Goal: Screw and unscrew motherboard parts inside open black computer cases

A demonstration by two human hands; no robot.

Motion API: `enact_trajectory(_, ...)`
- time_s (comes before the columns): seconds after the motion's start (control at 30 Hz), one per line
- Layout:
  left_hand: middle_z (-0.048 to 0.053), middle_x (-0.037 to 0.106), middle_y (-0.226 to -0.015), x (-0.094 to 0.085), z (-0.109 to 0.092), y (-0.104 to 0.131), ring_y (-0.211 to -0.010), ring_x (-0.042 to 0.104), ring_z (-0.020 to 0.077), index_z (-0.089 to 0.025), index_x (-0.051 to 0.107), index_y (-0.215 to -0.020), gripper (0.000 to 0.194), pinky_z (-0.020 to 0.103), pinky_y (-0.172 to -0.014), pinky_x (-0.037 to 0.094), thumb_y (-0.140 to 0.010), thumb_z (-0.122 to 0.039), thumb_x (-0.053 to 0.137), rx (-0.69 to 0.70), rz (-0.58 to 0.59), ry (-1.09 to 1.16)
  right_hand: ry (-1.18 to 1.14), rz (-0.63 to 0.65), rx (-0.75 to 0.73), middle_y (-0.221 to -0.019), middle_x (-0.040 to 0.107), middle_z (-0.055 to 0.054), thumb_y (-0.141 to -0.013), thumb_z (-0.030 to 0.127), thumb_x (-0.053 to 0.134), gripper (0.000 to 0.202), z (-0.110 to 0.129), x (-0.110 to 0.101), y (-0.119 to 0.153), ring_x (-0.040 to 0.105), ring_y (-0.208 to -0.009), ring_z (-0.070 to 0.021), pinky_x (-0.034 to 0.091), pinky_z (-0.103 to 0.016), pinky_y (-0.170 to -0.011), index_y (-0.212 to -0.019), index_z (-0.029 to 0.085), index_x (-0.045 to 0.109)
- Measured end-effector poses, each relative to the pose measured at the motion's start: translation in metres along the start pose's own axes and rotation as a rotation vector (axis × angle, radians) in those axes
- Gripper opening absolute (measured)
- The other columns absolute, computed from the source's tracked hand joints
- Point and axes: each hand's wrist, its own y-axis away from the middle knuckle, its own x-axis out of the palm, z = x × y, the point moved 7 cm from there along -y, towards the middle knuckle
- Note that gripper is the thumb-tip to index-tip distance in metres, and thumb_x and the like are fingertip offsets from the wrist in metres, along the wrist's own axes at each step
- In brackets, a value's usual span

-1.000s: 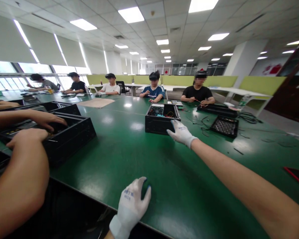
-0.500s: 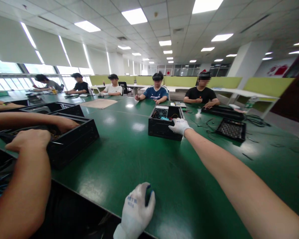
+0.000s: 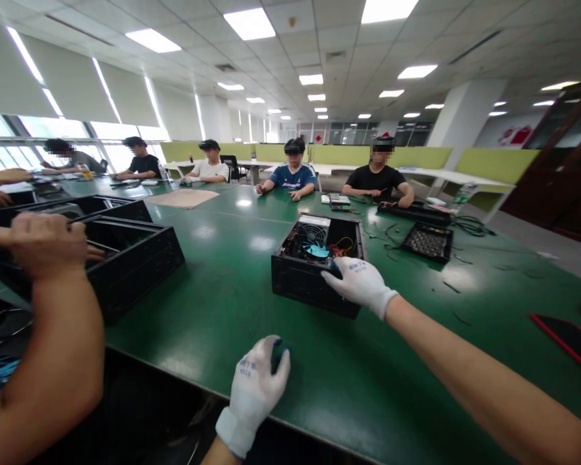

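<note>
A black computer case (image 3: pixel 314 290) with its top side open lies on the green table (image 3: pixel 223 297); a fan with light blue blades (image 3: pixel 315 248) and coloured wires show inside. My right hand (image 3: pixel 361 282), in a white glove with blue fingertips, grips the near right edge of the case, fingers over the rim. Near the table's front edge is my left hand (image 3: pixel 257 381), gloved alike, with thumb and fingers apart and nothing between them.
At the left, another person's hands (image 3: pixel 51 245) work at a second black case (image 3: pixel 140 271). Beyond it lies a brown sheet (image 3: pixel 183 198). Several people sit across the table. To the right are a black tray (image 3: pixel 426 242), cables (image 3: pixel 472 225) and a red-edged black item (image 3: pixel 569 342).
The computer case has come nearer with my right hand on it. My left hand has shifted slightly up and left. The other person's hand at left has pulled back from inside the second case.
</note>
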Motion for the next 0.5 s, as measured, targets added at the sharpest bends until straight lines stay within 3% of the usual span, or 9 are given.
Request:
enact_trajectory(0.2, 0.011, 0.075, -0.107, -0.014, 0.01, -0.003, -0.098, 0.074, 0.0255, -0.018, 0.063, -0.118, 0.03, 0.04, -0.087, 0.061, -0.1, -0.041, 0.055, -0.091, -0.054, 0.146, -0.084, -0.029, -0.08, -0.089, 0.072, -0.008, -0.102, 0.06, 0.039, 0.047, 0.021, -0.034, 0.095, 0.067, -0.083, -0.0225, 0.044, -0.032, -0.072, -0.091, 0.021, 0.063)
enact_trajectory(0.33, 0.012, 0.074, -0.107, -0.042, 0.015, -0.009, -0.099, 0.073, 0.0257, -0.017, 0.064, -0.116, 0.036, 0.041, -0.087, 0.059, -0.103, -0.044, 0.045, -0.189, -0.145, 0.218, -0.135, -0.068, -0.159, -0.085, 0.069, -0.007, -0.101, 0.056, 0.045, 0.042, 0.028, -0.05, 0.149, 0.064, -0.078, -0.0219, 0.043, -0.034, -0.073, -0.089, 0.021, 0.063)
enact_trajectory(0.5, 0.008, 0.071, -0.101, -0.086, -0.025, -0.016, -0.085, 0.069, 0.02, -0.017, 0.063, -0.127, 0.04, 0.032, -0.075, 0.058, -0.099, -0.045, 0.055, -0.076, -0.117, 0.282, -0.167, -0.159, -0.251, -0.079, 0.065, -0.004, -0.099, 0.051, 0.054, 0.033, 0.036, -0.066, 0.205, 0.058, -0.069, -0.0199, 0.04, -0.034, -0.067, -0.085, 0.022, 0.062)
